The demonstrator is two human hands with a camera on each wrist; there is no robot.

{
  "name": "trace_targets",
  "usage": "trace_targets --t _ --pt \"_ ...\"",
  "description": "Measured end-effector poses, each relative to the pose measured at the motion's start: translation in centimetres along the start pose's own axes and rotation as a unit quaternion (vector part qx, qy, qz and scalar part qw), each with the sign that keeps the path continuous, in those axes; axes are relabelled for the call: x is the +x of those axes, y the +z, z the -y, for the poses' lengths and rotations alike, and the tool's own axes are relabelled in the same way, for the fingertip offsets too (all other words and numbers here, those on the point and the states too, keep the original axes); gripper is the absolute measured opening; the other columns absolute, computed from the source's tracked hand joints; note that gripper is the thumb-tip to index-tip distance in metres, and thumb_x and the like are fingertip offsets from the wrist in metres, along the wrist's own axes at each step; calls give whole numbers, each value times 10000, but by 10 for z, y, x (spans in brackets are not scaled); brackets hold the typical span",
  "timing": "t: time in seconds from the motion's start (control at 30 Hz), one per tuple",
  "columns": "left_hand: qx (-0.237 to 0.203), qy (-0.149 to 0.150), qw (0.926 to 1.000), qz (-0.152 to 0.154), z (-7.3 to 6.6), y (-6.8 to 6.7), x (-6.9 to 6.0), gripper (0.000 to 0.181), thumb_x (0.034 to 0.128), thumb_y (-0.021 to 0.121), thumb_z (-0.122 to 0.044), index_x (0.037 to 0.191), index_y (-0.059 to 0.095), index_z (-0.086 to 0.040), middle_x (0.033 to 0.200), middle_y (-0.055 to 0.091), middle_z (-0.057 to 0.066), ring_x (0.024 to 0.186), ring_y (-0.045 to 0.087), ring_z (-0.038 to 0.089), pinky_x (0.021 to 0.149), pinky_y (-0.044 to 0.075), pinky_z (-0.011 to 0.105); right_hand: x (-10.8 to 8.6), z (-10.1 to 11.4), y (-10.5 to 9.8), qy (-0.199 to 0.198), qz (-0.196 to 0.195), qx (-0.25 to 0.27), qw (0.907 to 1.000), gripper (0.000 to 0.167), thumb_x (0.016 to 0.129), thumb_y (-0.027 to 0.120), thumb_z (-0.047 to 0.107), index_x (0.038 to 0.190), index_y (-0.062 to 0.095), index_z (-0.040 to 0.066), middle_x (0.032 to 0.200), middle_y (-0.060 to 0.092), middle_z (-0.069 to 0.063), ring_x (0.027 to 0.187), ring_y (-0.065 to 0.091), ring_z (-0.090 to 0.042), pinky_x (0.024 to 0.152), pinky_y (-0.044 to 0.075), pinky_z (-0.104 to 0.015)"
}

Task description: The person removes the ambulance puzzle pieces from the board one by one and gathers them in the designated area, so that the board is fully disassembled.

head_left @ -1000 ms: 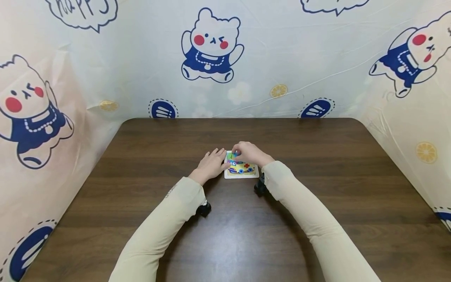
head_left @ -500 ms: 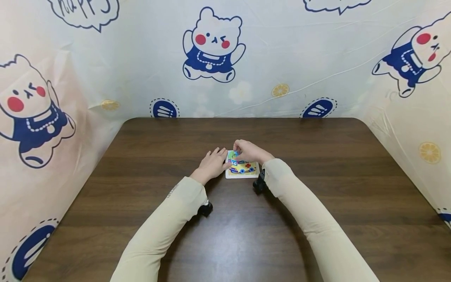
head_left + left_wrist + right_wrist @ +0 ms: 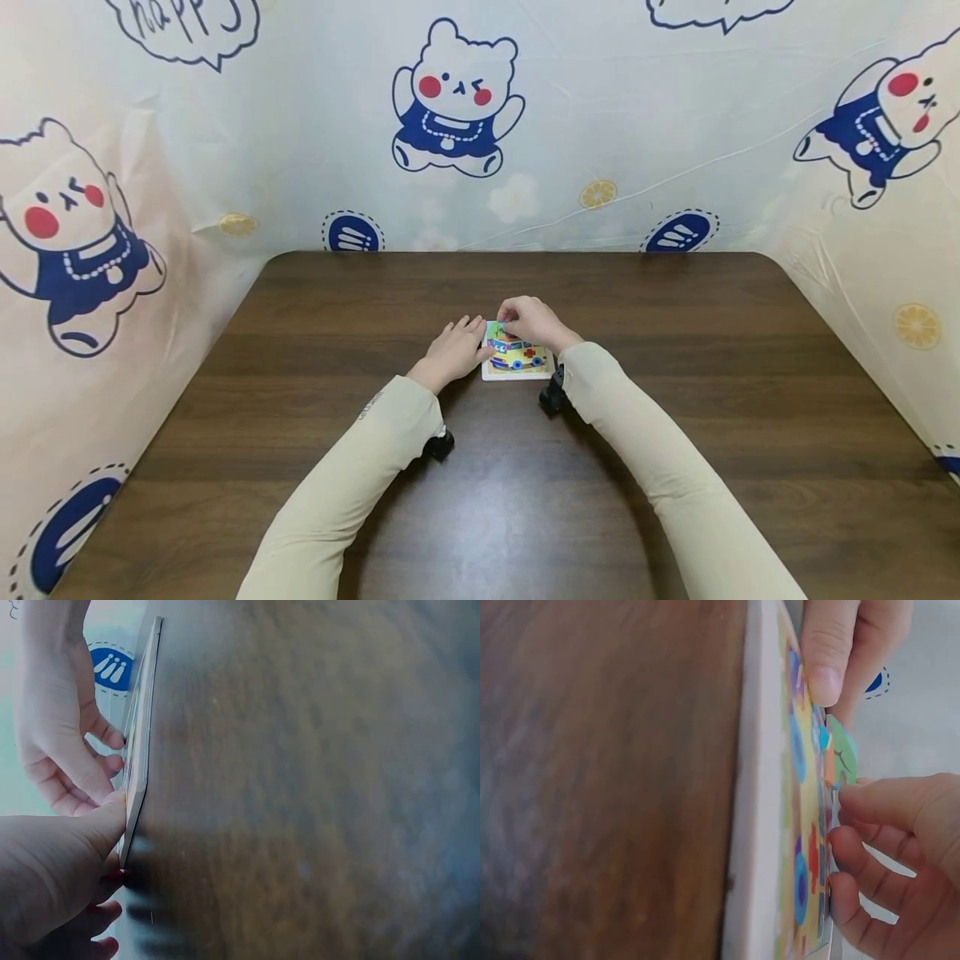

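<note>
The picture board [image 3: 517, 377], a pale-rimmed panel showing a yellow ambulance with a red cross and 2 blue wheels, lies flat on the tabletop, between the 2 hands and toward the far side. It looks thin, light and stiff, so I judge it could slide if pushed sideways; its raised rim seems the best place to steady it. At its far part, a green piece [image 3: 843, 750] sticks up from the picture surface. It also looks light and rigid, perhaps smooth-faced, and too thin to grip well except by its edges; bending it hard could damage it.

The right hand [image 3: 532, 321] pinches this piece low down with the thumb and at least 1 finger, the gap between them almost closed; the other fingers curl loosely beside the board. The left hand [image 3: 452, 352] is spread with its fingers nearly straight along the board's left edge, its thumb resting on the picture; it lifts nothing. That thumb covers a little of the left side, and the right hand hides much of the upper right from the head view, so I cannot tell how the piece sits against its neighbours.

Around them is the dark wooden table [image 3: 480, 483]. A small black device [image 3: 438, 445] is at the left wrist, and a printed sheet [image 3: 585, 117] with bears hangs behind.
</note>
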State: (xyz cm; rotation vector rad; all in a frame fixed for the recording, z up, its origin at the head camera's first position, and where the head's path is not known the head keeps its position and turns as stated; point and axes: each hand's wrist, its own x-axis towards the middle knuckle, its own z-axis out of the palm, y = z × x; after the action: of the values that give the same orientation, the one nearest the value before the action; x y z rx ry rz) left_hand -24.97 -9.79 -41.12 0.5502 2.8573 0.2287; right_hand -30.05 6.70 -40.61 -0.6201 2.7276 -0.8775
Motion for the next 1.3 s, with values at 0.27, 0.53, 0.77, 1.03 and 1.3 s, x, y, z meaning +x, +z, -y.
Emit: trace_targets --t 0.27,0.53,0.77,1.03,1.3 --pt "11 -36 10000 -15 -2 -1 -1 607 976 416 -388 1444 269 -31 1485 238 112 1363 162 282 1087 131 413 -2 0 -3 -9 -203 -93 9997 81 887 625 133 942 675 100 921 638 -29 817 573 -165 769 459 -339" --pt "69 -38 10000 47 -3 -3 -1 609 978 407 -388 1447 259 -29 1489 224 115 1365 154 278 1089 128 406 -9 -14 -22 34 -404 40 9992 103 879 634 115 955 681 64 910 633 -57 845 549 -198 787 448 -350" --pt "87 61 9999 51 -2 -2 -1 605 984 397 -379 1449 242 -24 1494 205 119 1367 146 274 1089 127 403 -22 -29 -45 245 -492 9 9985 106 876 635 100 956 680 48 933 623 -84 834 516 -231 728 447 -342" --pt "90 85 9999 25 0 -1 -1 608 983 399 -379 1449 241 -23 1494 206 120 1367 145 276 1088 130 412 -35 -52 -57 261 -459 -141 9985 105 873 632 81 941 690 27 917 635 -97 815 521 -230 729 450 -347" --pt "69 95 9999 3 1 0 -1 609 983 394 -386 1451 240 -29 1495 203 116 1368 142 269 1088 128 410 -45 -67 -60 270 -258 -409 9985 88 861 626 42 915 689 11 932 642 -109 788 524 -226 708 455 -353"
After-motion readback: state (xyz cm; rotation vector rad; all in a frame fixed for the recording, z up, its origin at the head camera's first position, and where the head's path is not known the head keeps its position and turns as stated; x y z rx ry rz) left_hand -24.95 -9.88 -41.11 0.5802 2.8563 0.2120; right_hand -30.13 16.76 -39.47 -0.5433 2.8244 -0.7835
